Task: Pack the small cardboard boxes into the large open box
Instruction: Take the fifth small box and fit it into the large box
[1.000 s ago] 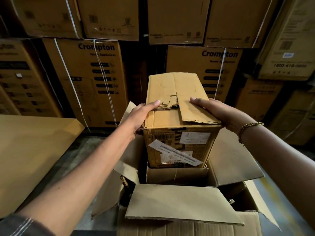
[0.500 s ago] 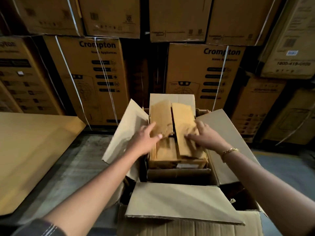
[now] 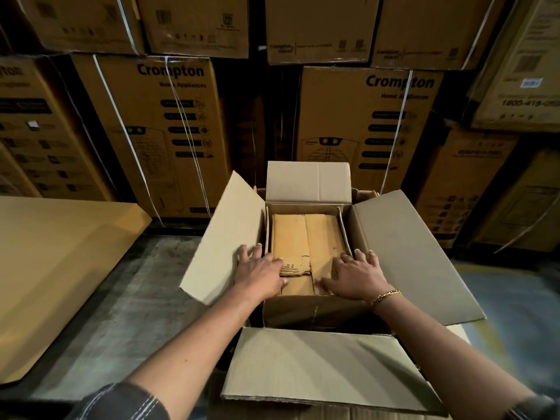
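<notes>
A small worn cardboard box sits down inside the large open box, only its top flaps showing, the left flap torn at the near end. My left hand lies flat with fingers spread on the near left corner of the small box, partly over the large box's left flap. On the near right corner my right hand, a gold bracelet at its wrist, presses down in the same way. All four flaps of the large box stand open.
Tall stacked Crompton cartons form a wall right behind the large box. A flat cardboard sheet lies to the left. Bare concrete floor shows between the sheet and the box. The near flap juts toward me.
The small box was held above the large box, then lowered; now it sits deep inside. Both hands moved from its sides to lying flat on its top.
</notes>
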The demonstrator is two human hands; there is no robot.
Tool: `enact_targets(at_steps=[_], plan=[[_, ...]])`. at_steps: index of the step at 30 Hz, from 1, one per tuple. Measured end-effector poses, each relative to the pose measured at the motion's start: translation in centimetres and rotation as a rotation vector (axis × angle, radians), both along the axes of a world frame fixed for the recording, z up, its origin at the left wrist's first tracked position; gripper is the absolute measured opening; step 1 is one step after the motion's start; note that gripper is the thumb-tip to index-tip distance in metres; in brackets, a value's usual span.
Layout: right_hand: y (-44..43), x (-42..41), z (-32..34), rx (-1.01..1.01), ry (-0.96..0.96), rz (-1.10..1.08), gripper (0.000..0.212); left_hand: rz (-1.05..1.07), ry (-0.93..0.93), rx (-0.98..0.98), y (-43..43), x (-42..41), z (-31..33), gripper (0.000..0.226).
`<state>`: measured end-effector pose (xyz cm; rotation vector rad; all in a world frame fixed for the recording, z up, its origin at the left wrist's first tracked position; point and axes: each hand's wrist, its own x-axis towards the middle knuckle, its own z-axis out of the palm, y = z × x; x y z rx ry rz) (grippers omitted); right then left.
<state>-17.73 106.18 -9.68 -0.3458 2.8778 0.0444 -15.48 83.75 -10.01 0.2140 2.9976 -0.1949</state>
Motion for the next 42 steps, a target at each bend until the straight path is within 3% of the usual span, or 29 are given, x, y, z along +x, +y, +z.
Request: enact_targets(at_steps=[3, 6, 11, 15, 22, 25, 27, 35, 39, 42], plan=[[-1.0, 0.0, -0.4, 0.014, 0.021, -0.011, 0.113, -0.010, -0.003, -0.027, 0.1, -0.2, 0.0, 0.064], [-1.4, 0.1, -0.4, 0.009, 0.028, -0.027, 0.112, -0.010, -0.012, -0.011, 0.1, -0.1, 0.2, 0.064], [-1.2, 0.5, 1.3, -0.065, 0.012, -0.039, 0.088, -0.021, 0.080, 0.011, 0.2, 0.4, 0.7, 0.065], [-1.0, 0.3, 4.4, -0.183, 0.095, 0.026, 0.072, -0.110, 0.229, -0.024, 1.1, 0.0, 0.8, 0.083], [2.4, -0.9, 6.8, 0.057, 0.294, 0.105, 0.060, -0.180, 0.396, -0.030, 0.7, -1.0, 3.4, 0.086], [4.7, -0.6, 5.2, 0.191, 0.202, 0.126, 0.052, -0.156, 0.347, -0.085, -2.0, -0.4, 3.9, 0.066], [5.0, -0.4, 4.0, 0.126, 0.092, 0.141, 0.047, -0.117, 0.258, -0.120, -3.3, 0.3, 3.0, 0.049], [1.7, -1.5, 0.7, -0.178, -0.079, -0.053, 0.051, 0.006, 0.143, 0.008, -3.4, 0.2, 1.7, 0.053], [1.3, -2.9, 3.9, -0.411, -0.172, -0.216, 0.066, 0.026, 0.042, 0.073, -3.9, -0.5, 2.7, 0.052], [2.6, -2.3, 6.8, -0.554, -0.463, -0.165, 0.043, 0.003, 0.028, 0.134, -3.4, -0.3, 3.6, 0.046]])
